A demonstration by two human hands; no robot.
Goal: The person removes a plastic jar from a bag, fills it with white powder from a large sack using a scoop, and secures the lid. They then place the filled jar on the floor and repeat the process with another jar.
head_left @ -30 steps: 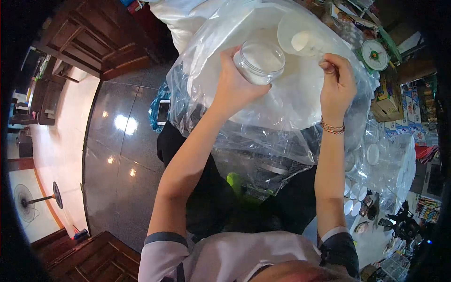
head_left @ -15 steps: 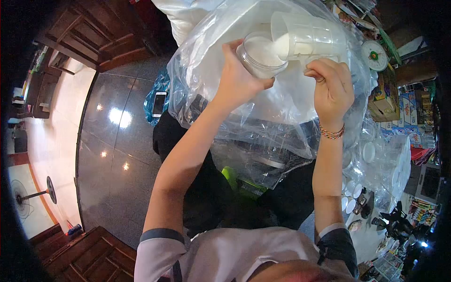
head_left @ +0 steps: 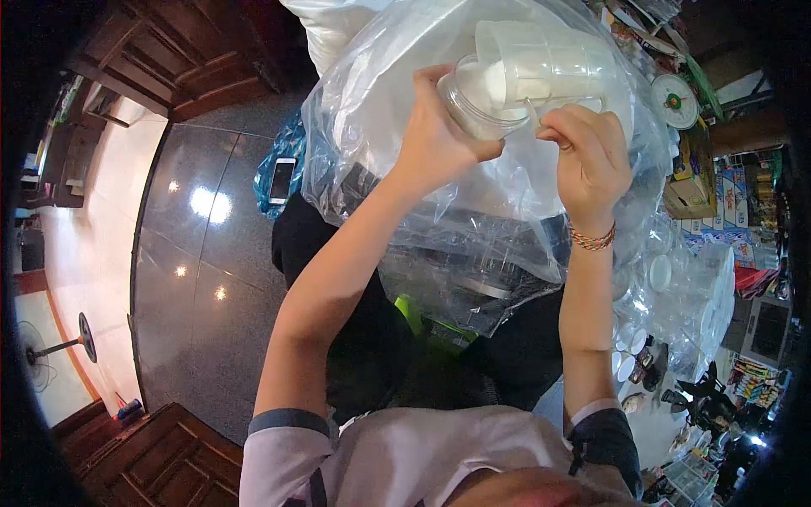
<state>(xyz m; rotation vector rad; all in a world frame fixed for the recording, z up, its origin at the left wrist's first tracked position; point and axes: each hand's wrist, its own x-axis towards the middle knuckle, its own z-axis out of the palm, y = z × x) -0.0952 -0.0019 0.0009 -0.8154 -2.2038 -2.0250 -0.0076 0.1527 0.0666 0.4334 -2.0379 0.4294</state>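
My left hand [head_left: 443,139] is wrapped round a clear round jar [head_left: 477,117] that holds white powder. A translucent plastic jug [head_left: 562,63] lies tipped on its side, its mouth over the jar's opening, with white powder at its lip. My right hand [head_left: 587,156] is closed on the jug's handle [head_left: 549,103] below the jug's body. Beneath both hands spreads a large clear plastic bag [head_left: 507,182] with white contents.
A phone [head_left: 283,181] rests on blue plastic at the left. Clear containers in plastic [head_left: 676,279] stand at the right, below a round dial scale [head_left: 675,100] and boxes [head_left: 688,196]. A fan [head_left: 84,338] is far left.
The jug has shifted slightly left, its mouth now further over the jar. My left hand and the jar have moved a little right, and my right hand slightly left.
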